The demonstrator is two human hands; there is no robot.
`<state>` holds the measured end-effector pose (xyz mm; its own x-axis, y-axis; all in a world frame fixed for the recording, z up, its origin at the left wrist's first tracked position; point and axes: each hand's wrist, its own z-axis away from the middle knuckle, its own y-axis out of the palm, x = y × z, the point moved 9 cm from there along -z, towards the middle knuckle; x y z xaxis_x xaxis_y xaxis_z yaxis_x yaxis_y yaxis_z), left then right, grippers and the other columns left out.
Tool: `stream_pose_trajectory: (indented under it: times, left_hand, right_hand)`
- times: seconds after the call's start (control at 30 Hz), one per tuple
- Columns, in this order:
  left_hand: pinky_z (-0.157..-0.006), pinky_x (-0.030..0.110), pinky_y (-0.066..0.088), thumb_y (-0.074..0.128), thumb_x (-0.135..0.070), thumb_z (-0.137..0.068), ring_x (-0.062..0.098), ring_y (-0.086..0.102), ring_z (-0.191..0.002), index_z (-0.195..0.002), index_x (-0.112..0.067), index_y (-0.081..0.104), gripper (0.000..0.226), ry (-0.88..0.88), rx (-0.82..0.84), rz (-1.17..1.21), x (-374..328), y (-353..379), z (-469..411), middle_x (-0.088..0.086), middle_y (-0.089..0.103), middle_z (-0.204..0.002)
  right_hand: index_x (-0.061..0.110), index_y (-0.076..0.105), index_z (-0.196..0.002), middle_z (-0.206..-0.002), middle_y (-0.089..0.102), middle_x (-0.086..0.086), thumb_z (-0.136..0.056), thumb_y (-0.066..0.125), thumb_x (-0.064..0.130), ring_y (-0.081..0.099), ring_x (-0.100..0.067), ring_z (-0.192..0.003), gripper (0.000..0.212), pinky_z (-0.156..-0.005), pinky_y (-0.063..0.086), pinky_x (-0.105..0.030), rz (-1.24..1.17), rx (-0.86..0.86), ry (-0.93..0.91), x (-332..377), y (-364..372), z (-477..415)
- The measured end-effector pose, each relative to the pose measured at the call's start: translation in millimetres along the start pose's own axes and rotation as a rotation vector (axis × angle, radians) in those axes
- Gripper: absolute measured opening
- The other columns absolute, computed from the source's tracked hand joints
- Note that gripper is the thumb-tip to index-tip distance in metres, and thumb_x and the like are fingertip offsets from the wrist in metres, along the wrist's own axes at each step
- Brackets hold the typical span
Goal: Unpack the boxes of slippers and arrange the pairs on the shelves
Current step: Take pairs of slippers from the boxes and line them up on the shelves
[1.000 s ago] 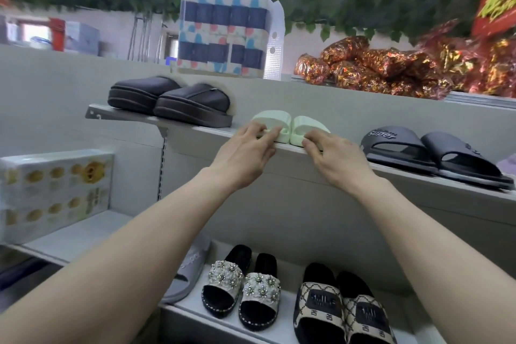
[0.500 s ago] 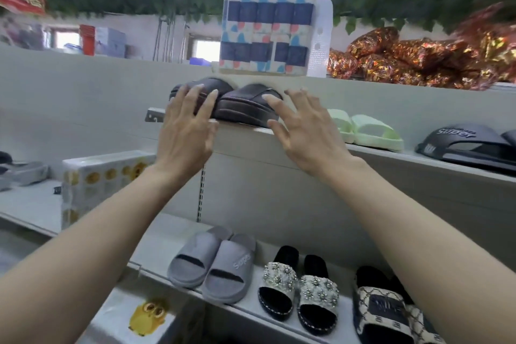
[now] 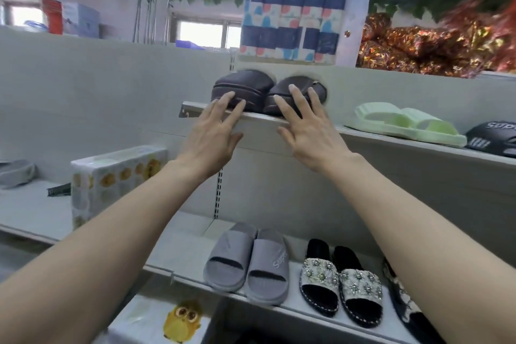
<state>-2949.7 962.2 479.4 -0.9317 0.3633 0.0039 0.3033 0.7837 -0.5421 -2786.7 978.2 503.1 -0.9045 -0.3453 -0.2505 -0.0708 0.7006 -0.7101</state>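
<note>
Reaching up to the upper shelf (image 3: 195, 107), both arms are extended toward the dark brown slippers (image 3: 245, 86). The pair sits side by side at the shelf's left end, toes at the front edge.

Left hand (image 3: 210, 134): fingers (image 3: 236, 113) straight, spread wide, tips touching the left slipper's toe; nothing gripped.

Right hand (image 3: 310, 134): fingers (image 3: 298, 100) likewise wide, tips on the right slipper's toe.

Same shelf, further right: pale green slippers (image 3: 405, 123), then a black slipper (image 3: 494, 138).

Lower shelf (image 3: 181, 257): grey slippers (image 3: 248, 262), beaded slippers (image 3: 340, 282) just beside them.
</note>
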Motion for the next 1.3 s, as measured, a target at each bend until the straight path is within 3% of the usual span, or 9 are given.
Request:
stream_pose_trajectory:
  times: [0.1, 0.27, 0.37, 0.47, 0.57, 0.67, 0.77, 1.07, 1.3]
  left_hand:
    - [-0.115, 0.044, 0.029, 0.05, -0.027, -0.097, 0.029, 0.023, -0.144, -0.151, -0.015, 0.028, 0.06, 0.038, -0.017, 0.051, 0, -1, 16, 0.009, 0.024, -0.156]
    - [-0.098, 0.045, 0.045, 0.052, -0.022, -0.095, 0.032, 0.041, -0.13, -0.145, -0.012, 0.039, 0.052, 0.026, 0.007, 0.193, -5, 36, 106, 0.01, 0.04, -0.146]
    - [-0.099, 0.044, 0.044, 0.059, -0.02, -0.093, 0.034, 0.044, -0.128, -0.142, -0.01, 0.043, 0.053, -0.054, 0.19, 0.271, -7, 95, 185, 0.014, 0.043, -0.143]
    - [-0.099, 0.048, 0.047, 0.066, -0.018, -0.086, 0.04, 0.052, -0.119, -0.132, -0.003, 0.054, 0.05, -0.046, 0.363, 0.281, -11, 149, 250, 0.021, 0.054, -0.131]
    - [-0.091, 0.048, 0.052, 0.047, -0.03, -0.088, 0.042, 0.06, -0.107, -0.119, -0.001, 0.063, 0.045, -0.025, 0.483, 0.249, -10, 187, 283, 0.022, 0.063, -0.117]
    - [-0.086, 0.045, 0.053, 0.041, -0.029, -0.089, 0.042, 0.063, -0.101, -0.114, -0.005, 0.067, 0.043, 0.013, 0.515, 0.207, -4, 208, 290, 0.02, 0.067, -0.111]
    - [-0.082, 0.04, 0.054, 0.042, -0.024, -0.089, 0.04, 0.064, -0.096, -0.109, -0.007, 0.07, 0.038, 0.021, 0.488, 0.189, 8, 215, 285, 0.018, 0.068, -0.106]
    - [-0.094, 0.048, 0.047, 0.055, -0.021, -0.086, 0.047, 0.055, -0.11, -0.116, -0.006, 0.065, 0.035, -0.108, 0.529, 0.223, 22, 226, 284, 0.024, 0.06, -0.117]
    - [-0.108, 0.048, 0.036, 0.062, -0.018, -0.089, 0.04, 0.038, -0.133, -0.135, -0.005, 0.047, 0.05, 0.041, 0.391, 0.407, -83, 204, 258, 0.02, 0.042, -0.141]
  right_hand:
    - [0.028, 0.02, -0.155, -0.164, 0.004, -0.005, -0.102, 0.041, 0.039, -0.002, -0.036, -0.15, 0.058, -0.121, 0.011, -0.048, -0.005, -0.064, -0.009, 8, -4, 18]
    - [0.015, 0.048, -0.14, -0.15, 0.036, -0.016, -0.096, 0.049, 0.018, 0.028, -0.036, -0.142, 0.044, -0.111, 0.034, -0.045, -0.17, -0.192, 0.031, 36, 41, 111]
    - [0.015, 0.048, -0.139, -0.147, 0.039, -0.018, -0.098, 0.049, 0.024, 0.035, -0.038, -0.136, 0.042, -0.109, 0.037, -0.051, -0.296, 0.018, 0.209, 54, 129, 185]
    - [0.021, 0.036, -0.15, -0.158, 0.023, -0.017, -0.1, 0.042, 0.035, 0.021, -0.039, -0.145, 0.051, -0.116, 0.026, -0.051, -0.368, 0.32, 0.332, 78, 209, 247]
    - [0.034, 0.021, -0.155, -0.164, 0.003, -0.013, -0.103, 0.034, 0.044, 0.005, -0.04, -0.149, 0.054, -0.121, 0.013, -0.048, -0.358, 0.545, 0.416, 90, 257, 277]
    - [0.039, 0.022, -0.153, -0.163, 0.009, -0.014, -0.103, 0.021, 0.05, 0.01, -0.046, -0.146, 0.051, -0.121, 0.01, -0.051, -0.311, 0.625, 0.421, 95, 286, 276]
    - [0.041, 0.024, -0.152, -0.162, 0.016, -0.015, -0.099, 0.01, 0.052, 0.014, -0.048, -0.145, 0.056, -0.12, 0.01, -0.054, -0.288, 0.63, 0.428, 98, 299, 265]
    - [0.041, 0.024, -0.152, -0.164, 0.013, -0.007, -0.105, 0.025, 0.044, 0.007, -0.045, -0.147, 0.047, -0.121, 0.009, -0.049, -0.356, 0.658, 0.412, 100, 297, 258]
    - [0.024, 0.043, -0.146, -0.152, 0.036, -0.018, -0.099, 0.049, 0.027, 0.024, -0.039, -0.144, 0.047, -0.117, 0.025, -0.051, -0.282, 0.149, 0.551, 4, 215, 309]
